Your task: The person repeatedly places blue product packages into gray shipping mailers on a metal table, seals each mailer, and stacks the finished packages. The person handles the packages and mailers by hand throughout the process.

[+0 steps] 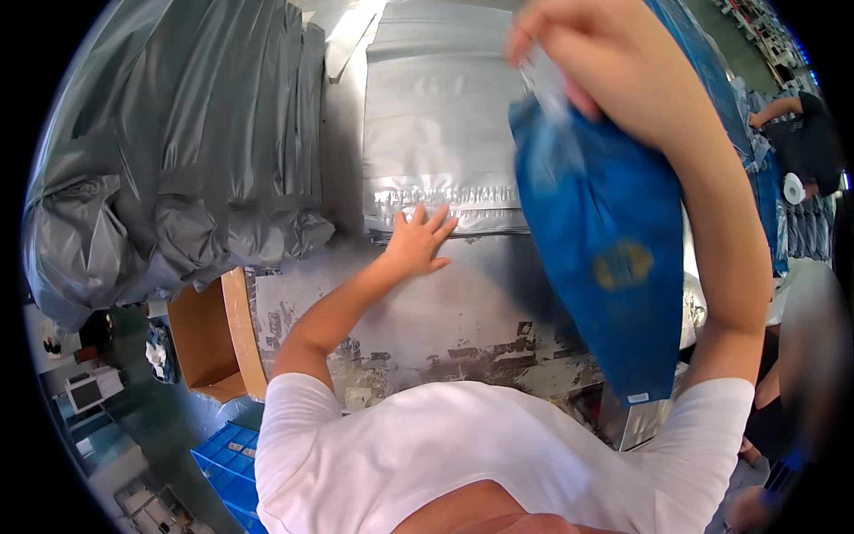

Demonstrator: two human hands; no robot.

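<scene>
A blue plastic bag [592, 222] with a yellow emblem hangs from my raised right hand [614, 67], which is closed on its clear upper end. The bag is slightly smeared by motion, and what it contains cannot be made out. My left hand [418, 246] lies flat with spread fingers on the near edge of a flat stack of silver-grey plastic mailing bags [436, 116]. A crimped, wrinkled strip runs across that stack just beyond my fingertips. The right side of the stack is partly hidden behind the blue bag.
Bundles of dark grey plastic bags [213, 125] fill the left side of the worn metal table [427, 311]. Below them stand an open cardboard box [236, 338] and a blue crate [233, 467]. At the far right, another person [801, 138] works beside blue packages and a white roll [793, 188].
</scene>
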